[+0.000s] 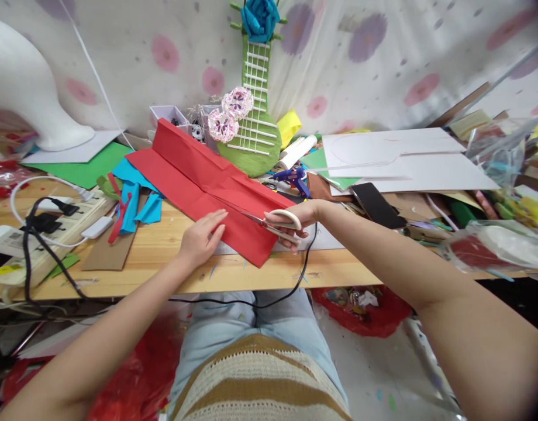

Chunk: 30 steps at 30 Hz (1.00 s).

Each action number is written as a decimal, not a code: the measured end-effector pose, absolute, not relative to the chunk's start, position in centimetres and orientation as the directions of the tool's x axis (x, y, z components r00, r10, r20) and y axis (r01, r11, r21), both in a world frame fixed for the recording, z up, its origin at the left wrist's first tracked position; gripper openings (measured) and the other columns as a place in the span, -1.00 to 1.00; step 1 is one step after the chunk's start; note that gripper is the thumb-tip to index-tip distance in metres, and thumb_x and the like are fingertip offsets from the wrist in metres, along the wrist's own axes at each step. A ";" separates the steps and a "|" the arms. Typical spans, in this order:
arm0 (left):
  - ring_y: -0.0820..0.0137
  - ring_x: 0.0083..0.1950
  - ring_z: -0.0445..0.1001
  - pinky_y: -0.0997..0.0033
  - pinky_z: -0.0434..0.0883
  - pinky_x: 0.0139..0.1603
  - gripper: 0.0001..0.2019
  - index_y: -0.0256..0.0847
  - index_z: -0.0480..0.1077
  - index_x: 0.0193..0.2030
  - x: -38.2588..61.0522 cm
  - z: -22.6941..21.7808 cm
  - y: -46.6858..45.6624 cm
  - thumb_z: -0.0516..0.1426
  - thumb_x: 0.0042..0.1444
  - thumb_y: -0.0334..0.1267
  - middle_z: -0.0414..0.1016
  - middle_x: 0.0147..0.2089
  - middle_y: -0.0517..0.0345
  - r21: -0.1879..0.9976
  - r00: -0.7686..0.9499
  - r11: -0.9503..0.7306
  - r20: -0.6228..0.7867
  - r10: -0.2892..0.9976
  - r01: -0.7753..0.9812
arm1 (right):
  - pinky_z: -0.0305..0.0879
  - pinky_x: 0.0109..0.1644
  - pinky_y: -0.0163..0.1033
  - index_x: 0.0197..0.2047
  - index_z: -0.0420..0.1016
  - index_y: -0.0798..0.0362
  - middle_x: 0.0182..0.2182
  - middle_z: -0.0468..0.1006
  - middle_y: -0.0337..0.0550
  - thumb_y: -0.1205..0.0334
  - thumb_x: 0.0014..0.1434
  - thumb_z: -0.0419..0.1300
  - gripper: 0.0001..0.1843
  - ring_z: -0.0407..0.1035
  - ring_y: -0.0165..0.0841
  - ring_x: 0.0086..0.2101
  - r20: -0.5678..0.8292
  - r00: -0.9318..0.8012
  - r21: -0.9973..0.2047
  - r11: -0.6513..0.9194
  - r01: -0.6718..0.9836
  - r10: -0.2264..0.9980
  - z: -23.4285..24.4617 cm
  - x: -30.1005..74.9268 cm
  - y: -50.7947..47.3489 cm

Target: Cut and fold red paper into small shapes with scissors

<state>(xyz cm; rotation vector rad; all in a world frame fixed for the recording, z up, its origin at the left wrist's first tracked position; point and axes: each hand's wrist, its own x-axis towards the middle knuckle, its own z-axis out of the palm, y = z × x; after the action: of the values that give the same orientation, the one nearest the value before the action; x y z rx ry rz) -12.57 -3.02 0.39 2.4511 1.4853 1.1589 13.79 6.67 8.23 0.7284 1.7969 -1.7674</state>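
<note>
A large sheet of red paper (181, 182) with fold creases lies slantwise across the table, its far side raised along a fold. My left hand (202, 238) rests on its near edge with the fingers stretched out, pressing on it and holding nothing. In my right hand (304, 217) is a pair of scissors (283, 221) with pale handles. The blades point left, at a cut line in the right part of the red paper. Whether the blades are apart is hard to make out.
Behind the paper stands a green guitar-shaped craft (258, 126). A blue glue gun (295, 178), a black phone (376, 206) and white boards (392, 152) lie to the right. A power strip (71, 225), blue scraps (129, 206) and a cardboard piece (109, 251) sit left. A black cable (247, 304) hangs along the front edge.
</note>
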 end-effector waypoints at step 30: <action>0.13 0.41 -0.11 0.07 -0.07 0.36 -0.32 -0.42 0.08 0.31 -13.6 -1.4 -1.8 -0.20 0.24 0.09 -0.03 0.38 -0.22 0.103 0.237 -0.252 0.141 0.961 0.962 | -0.03 -0.73 -0.43 -0.45 0.18 0.11 -0.65 0.32 -0.26 -0.39 0.10 -0.08 -0.36 0.27 -0.52 -0.67 -0.651 -0.710 -0.741 -0.019 0.672 0.268 7.8 13.9 4.7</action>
<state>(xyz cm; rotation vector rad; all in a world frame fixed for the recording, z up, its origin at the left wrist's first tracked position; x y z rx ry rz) -13.56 -1.80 -1.43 2.4750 1.9241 0.2752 13.85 4.74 7.83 0.9842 1.9460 -1.7841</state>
